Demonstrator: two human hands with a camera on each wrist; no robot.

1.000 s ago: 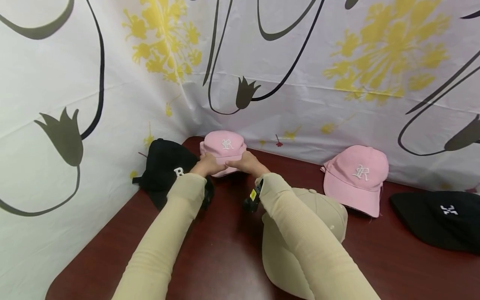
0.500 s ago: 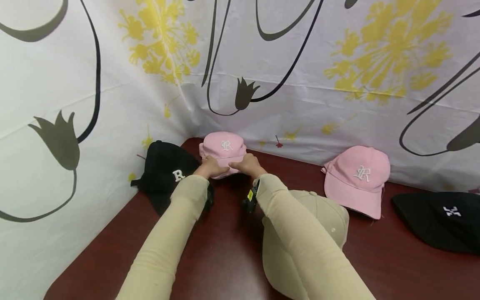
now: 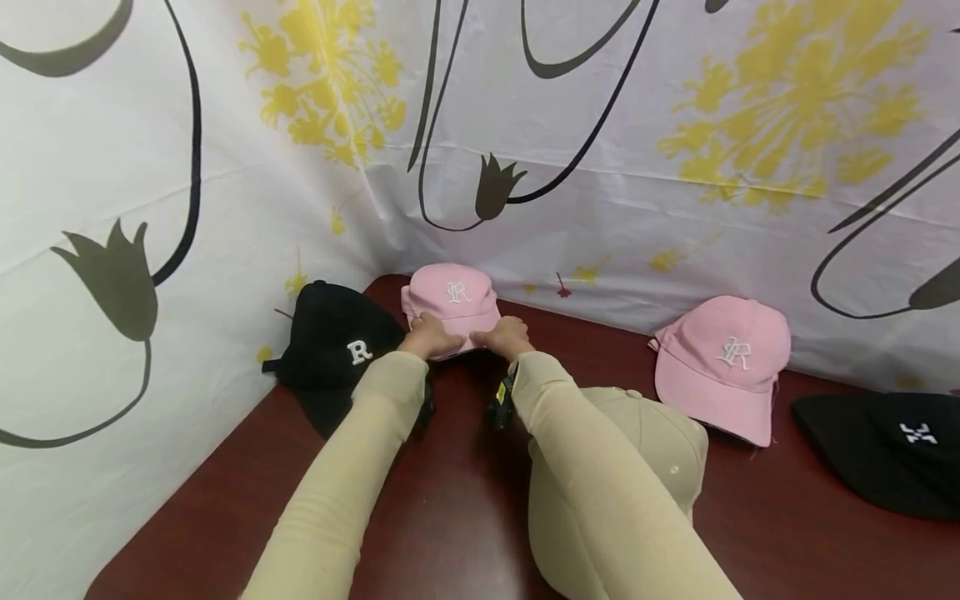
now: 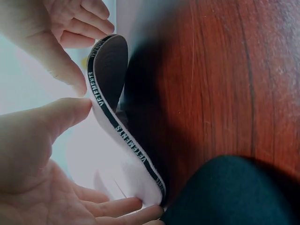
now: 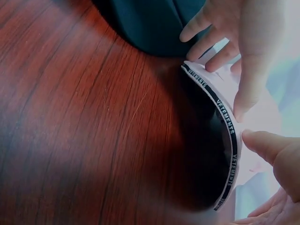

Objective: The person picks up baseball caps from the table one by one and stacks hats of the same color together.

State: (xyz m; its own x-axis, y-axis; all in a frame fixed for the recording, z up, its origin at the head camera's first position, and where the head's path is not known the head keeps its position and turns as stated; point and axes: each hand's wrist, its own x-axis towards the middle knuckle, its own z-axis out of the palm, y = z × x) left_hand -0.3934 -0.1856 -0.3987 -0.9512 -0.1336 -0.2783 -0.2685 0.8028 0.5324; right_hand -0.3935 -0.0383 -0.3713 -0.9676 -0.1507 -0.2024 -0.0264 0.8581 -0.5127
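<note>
A pink cap [image 3: 448,293] with a white letter R sits at the back corner of the table, brim toward me. My left hand [image 3: 431,335] touches the brim's left side. Its thumb rests near the middle of the front edge and its spread fingers [image 5: 201,44] lie at the brim's corner. From the other side my right hand [image 3: 508,337] meets the brim, thumb [image 5: 262,143] at the edge, fingers largely straight beyond it. Both wrist views show black lettered tape along the arched brim [image 4: 123,133]. A black cap [image 3: 330,342] stands beside my left hand.
A beige cap [image 3: 660,450] lies partly under my right forearm. Farther right are another pink cap [image 3: 723,367] and a black cap [image 3: 892,454] on the dark red wooden table [image 3: 442,517]. A white patterned cloth [image 3: 600,208] hangs behind and at the left.
Both hands have slid a little toward me along the pink cap's brim, thumbs now lower, near its front edge. The cap stays in place; the head view has shifted slightly.
</note>
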